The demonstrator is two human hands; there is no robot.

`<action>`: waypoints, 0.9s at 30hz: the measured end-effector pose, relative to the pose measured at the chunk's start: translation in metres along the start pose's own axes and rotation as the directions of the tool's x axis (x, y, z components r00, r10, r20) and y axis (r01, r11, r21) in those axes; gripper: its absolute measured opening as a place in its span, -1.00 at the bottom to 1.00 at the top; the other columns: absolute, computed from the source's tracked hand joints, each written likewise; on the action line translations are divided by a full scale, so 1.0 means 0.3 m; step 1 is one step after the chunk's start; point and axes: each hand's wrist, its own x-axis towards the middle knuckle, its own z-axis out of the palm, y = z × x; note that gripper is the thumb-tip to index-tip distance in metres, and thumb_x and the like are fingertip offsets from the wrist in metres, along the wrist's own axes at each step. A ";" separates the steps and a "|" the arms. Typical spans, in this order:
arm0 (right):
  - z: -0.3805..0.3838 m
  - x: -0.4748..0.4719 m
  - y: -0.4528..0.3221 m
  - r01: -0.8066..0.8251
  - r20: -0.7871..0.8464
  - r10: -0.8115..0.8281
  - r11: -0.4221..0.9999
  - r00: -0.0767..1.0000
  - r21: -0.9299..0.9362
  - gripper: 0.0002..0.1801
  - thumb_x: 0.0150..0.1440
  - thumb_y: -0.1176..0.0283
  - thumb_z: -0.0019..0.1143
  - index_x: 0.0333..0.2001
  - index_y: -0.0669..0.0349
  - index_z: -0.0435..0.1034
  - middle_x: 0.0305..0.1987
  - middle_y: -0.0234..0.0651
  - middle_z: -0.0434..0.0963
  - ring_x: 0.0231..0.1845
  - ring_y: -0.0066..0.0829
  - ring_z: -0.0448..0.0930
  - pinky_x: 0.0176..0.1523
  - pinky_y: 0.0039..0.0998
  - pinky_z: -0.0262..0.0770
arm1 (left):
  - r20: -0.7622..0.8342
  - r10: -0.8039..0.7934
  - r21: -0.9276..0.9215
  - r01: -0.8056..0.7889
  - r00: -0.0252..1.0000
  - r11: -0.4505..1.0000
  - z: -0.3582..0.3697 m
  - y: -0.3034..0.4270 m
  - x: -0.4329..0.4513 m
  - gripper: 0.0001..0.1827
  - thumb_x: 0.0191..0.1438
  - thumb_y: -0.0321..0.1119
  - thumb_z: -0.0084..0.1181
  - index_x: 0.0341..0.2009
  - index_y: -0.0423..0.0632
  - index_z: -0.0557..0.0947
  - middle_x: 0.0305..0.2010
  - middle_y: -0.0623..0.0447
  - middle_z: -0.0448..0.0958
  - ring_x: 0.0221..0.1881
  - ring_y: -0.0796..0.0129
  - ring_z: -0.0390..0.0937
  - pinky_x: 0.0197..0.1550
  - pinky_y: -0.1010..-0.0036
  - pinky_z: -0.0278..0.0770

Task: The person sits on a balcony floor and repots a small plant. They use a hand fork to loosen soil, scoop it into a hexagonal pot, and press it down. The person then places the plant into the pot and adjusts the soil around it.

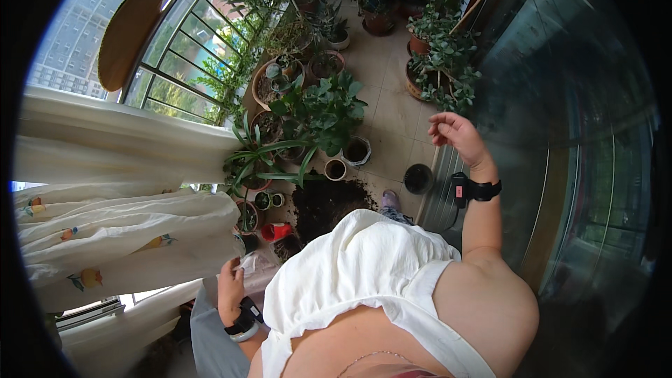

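My right hand (461, 139) is raised on the right, its fingers loosely bent and nothing in them. Below it on the floor stand a dark round pot (418, 179) and a white faceted pot (357, 151) with soil inside. My left hand (231, 286) hangs at the lower left beside the hem of a white curtain (157, 241); it appears to hold nothing. Near that hand lie a clear plastic sheet or bag (257, 271) and a tipped red pot (276, 231). Loose dark soil (331, 202) is spread on the floor before me, with a small soil-filled pot (335, 169) at its far edge.
Potted plants line the window side, among them a broad leafy plant (331, 110) and a strap-leaved one (257, 155). A jade-like plant (446, 79) stands at the right by the glass door (567, 131). A door track (441, 189) runs along the tiled floor (391, 110).
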 end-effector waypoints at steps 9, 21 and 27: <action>-0.191 0.129 -0.219 0.213 0.097 -0.265 0.906 0.959 0.366 -0.66 0.00 0.35 -0.11 -0.17 0.34 0.26 -0.37 -0.28 0.41 -0.41 -0.52 0.40 -0.28 -0.58 0.32 | -0.073 0.057 -0.018 -0.058 0.996 0.998 0.042 0.369 -0.041 -0.66 -0.09 -0.53 -0.13 -0.13 -0.19 0.36 -0.16 -0.06 0.38 -0.26 0.34 0.38 -0.18 0.52 0.31; -0.265 0.072 -0.331 0.390 -0.053 -0.404 0.828 0.913 0.403 -0.70 0.01 0.34 -0.11 -0.23 0.35 0.26 -0.42 -0.27 0.36 -0.48 -0.50 0.33 -0.36 -0.53 0.27 | 0.039 0.153 -0.054 -0.151 0.987 0.987 0.124 0.535 0.080 -0.65 -0.09 -0.54 -0.11 -0.12 -0.18 0.36 -0.25 -0.04 0.37 -0.31 0.33 0.40 -0.26 0.51 0.34; -0.269 0.061 -0.324 0.398 -0.052 -0.425 0.788 0.904 0.469 -0.68 0.00 0.30 -0.08 -0.26 0.33 0.26 -0.43 -0.27 0.35 -0.49 -0.51 0.32 -0.39 -0.53 0.21 | 0.150 0.248 0.018 -0.253 0.957 0.967 0.205 0.583 0.183 -0.68 -0.10 -0.51 -0.08 -0.16 -0.18 0.38 -0.27 -0.11 0.39 -0.31 0.18 0.41 -0.26 0.46 0.35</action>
